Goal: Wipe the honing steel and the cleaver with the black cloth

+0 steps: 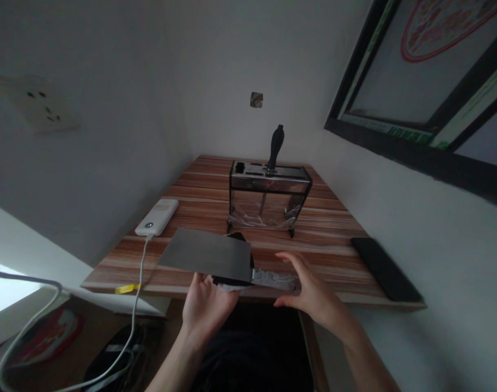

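Note:
A kitchen cleaver with a broad grey blade lies level above the table's front edge, its blade pointing left. Beneath the blade is my left hand, palm up, supporting it; most of its fingers are hidden. A black item and a bit of whitish material show around the blade's edges; their kind cannot be made out. The cleaver's handle looks wrapped in clear plastic and points right. Around the handle's end, my right hand is open, thumb and fingers spread apart.
On the wood-striped table stands a clear-sided knife block with a black-handled tool upright in it. A white power bank with a cable lies left, a black flat object right. Walls border both sides.

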`<state>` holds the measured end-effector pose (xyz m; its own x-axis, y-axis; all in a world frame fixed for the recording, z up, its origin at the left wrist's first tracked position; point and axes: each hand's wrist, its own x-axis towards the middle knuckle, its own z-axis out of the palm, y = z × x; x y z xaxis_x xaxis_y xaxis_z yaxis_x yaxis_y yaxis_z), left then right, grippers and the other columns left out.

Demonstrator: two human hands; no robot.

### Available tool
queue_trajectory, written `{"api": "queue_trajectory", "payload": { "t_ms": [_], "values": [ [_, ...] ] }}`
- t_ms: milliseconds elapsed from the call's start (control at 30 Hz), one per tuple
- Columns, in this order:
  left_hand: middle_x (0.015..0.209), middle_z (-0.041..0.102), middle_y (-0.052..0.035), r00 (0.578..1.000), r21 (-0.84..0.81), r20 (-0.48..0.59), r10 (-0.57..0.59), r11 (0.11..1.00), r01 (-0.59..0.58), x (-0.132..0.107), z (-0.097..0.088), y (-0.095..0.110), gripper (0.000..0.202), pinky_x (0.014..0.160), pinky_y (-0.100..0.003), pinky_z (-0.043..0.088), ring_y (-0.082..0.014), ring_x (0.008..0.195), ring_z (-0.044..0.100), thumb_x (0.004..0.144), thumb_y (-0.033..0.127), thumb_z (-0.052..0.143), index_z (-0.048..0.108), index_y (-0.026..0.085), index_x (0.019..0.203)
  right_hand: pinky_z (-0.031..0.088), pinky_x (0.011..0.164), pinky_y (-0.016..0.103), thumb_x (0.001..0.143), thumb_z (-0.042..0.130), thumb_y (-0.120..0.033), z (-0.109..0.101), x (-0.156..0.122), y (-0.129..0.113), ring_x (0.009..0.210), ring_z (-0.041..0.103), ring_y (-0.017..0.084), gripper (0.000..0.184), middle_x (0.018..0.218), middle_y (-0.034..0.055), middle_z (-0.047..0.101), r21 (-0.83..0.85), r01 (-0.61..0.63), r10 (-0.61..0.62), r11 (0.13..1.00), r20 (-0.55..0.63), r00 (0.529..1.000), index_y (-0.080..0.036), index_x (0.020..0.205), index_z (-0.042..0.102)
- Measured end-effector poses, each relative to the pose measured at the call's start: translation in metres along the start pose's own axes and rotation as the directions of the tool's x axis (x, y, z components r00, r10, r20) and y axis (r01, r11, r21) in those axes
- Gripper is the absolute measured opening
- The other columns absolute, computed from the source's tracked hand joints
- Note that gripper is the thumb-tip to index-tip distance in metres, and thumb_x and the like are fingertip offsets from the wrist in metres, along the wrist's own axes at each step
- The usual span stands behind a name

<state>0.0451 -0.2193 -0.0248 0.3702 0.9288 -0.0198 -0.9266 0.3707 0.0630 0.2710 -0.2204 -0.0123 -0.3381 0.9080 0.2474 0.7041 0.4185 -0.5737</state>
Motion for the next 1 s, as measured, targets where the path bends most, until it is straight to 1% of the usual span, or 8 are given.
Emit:
{"api": "queue_trajectory", "payload": {
  "t_ms": [100, 200, 267, 400, 567, 767, 900, 1000],
  "values": [
    [0.121, 0.063, -0.0064, 1.000, 0.003, 0.006, -0.002, 1.000, 0.002, 0.001, -0.001, 0.002, 0.040, 0.110, -0.042, 0.021, -0.0200, 0.117, 0.053, 0.096, 0.026, 0.026, 0.055, 0.025, 0.125, 0.044, 0.090, 0.032, 0.062, 0.078, -0.035, -0.005, 0.003, 0.001, 0.109, 0.056, 0.022, 0.069, 0.120, 0.0060, 0.058, 0.047, -0.016, 0.011, 0.999, 0.090, 0.996, -0.026, 0.122, 0.045],
    [0.115, 0.066, -0.0065, 1.000, 0.028, 0.009, -0.006, 1.000, 0.005, 0.003, -0.002, 0.005, 0.040, 0.110, -0.043, 0.021, -0.0204, 0.113, 0.056, 0.096, 0.026, 0.027, 0.054, 0.024, 0.125, 0.045, 0.074, 0.026, 0.067, 0.074, -0.039, -0.006, 0.012, -0.004, 0.088, 0.063, 0.019, 0.043, 0.097, 0.0012, 0.067, 0.036, -0.021, 0.013, 0.999, 0.199, 0.980, -0.025, 0.105, 0.058],
    [0.110, 0.069, -0.0061, 1.000, 0.046, -0.017, -0.023, 0.999, 0.023, 0.003, -0.002, 0.007, 0.040, 0.109, -0.043, 0.021, -0.0201, 0.110, 0.059, 0.096, 0.026, 0.027, 0.054, 0.023, 0.125, 0.041, 0.064, 0.023, 0.069, 0.073, -0.040, -0.007, 0.018, -0.007, 0.075, 0.063, 0.017, 0.030, 0.082, -0.0015, 0.068, 0.001, -0.011, 0.011, 1.000, 0.251, 0.968, -0.024, 0.092, 0.062],
    [0.105, 0.071, -0.0049, 0.997, 0.069, -0.057, -0.049, 0.996, 0.053, 0.006, -0.002, 0.010, 0.040, 0.108, -0.042, 0.024, -0.0193, 0.103, 0.063, 0.095, 0.026, 0.028, 0.054, 0.024, 0.125, 0.035, 0.058, 0.021, 0.066, 0.076, -0.039, -0.006, 0.025, -0.010, 0.069, 0.062, 0.016, 0.031, 0.078, -0.0012, 0.068, -0.040, 0.029, -0.017, 0.999, 0.276, 0.961, -0.022, 0.089, 0.064],
    [0.103, 0.071, -0.0037, 0.998, 0.088, -0.033, -0.056, 0.994, 0.059, 0.010, -0.006, 0.011, 0.040, 0.109, -0.043, 0.023, -0.0197, 0.103, 0.063, 0.096, 0.025, 0.028, 0.054, 0.025, 0.125, 0.031, 0.053, 0.021, 0.070, 0.071, -0.042, 0.004, 0.025, -0.009, 0.065, 0.062, 0.016, 0.025, 0.073, 0.0007, 0.069, -0.097, 0.045, -0.018, 0.994, 0.259, 0.966, -0.021, 0.083, 0.065],
    [0.100, 0.072, -0.0034, 0.997, 0.114, -0.062, -0.052, 0.992, 0.059, 0.013, -0.013, 0.014, 0.038, 0.109, -0.043, 0.024, -0.0195, 0.102, 0.063, 0.095, 0.025, 0.029, 0.058, 0.024, 0.120, 0.029, 0.051, 0.022, 0.073, 0.067, -0.039, 0.021, 0.022, -0.007, 0.057, 0.060, 0.014, 0.020, 0.062, 0.0007, 0.067, -0.172, 0.032, -0.004, 0.985, 0.165, 0.986, -0.019, 0.070, 0.064],
    [0.097, 0.073, -0.0023, 0.995, 0.104, -0.083, -0.058, 0.992, 0.067, 0.015, -0.012, 0.015, 0.037, 0.109, -0.044, 0.025, -0.0198, 0.104, 0.062, 0.095, 0.024, 0.032, 0.065, 0.025, 0.112, 0.032, 0.054, 0.022, 0.076, 0.064, -0.032, 0.031, 0.019, -0.006, 0.062, 0.063, 0.016, 0.014, 0.066, 0.0022, 0.069, -0.189, 0.017, -0.001, 0.982, 0.086, 0.996, -0.019, 0.071, 0.064],
    [0.096, 0.074, -0.0012, 0.990, 0.118, -0.128, -0.053, 0.991, 0.068, 0.016, -0.011, 0.014, 0.036, 0.108, -0.043, 0.028, -0.0193, 0.104, 0.063, 0.095, 0.025, 0.035, 0.070, 0.024, 0.099, 0.033, 0.056, 0.022, 0.077, 0.062, -0.031, 0.039, 0.015, -0.003, 0.063, 0.064, 0.016, 0.014, 0.066, 0.0029, 0.069, -0.190, 0.011, -0.004, 0.982, 0.037, 0.999, -0.019, 0.070, 0.062]
  ]
}}
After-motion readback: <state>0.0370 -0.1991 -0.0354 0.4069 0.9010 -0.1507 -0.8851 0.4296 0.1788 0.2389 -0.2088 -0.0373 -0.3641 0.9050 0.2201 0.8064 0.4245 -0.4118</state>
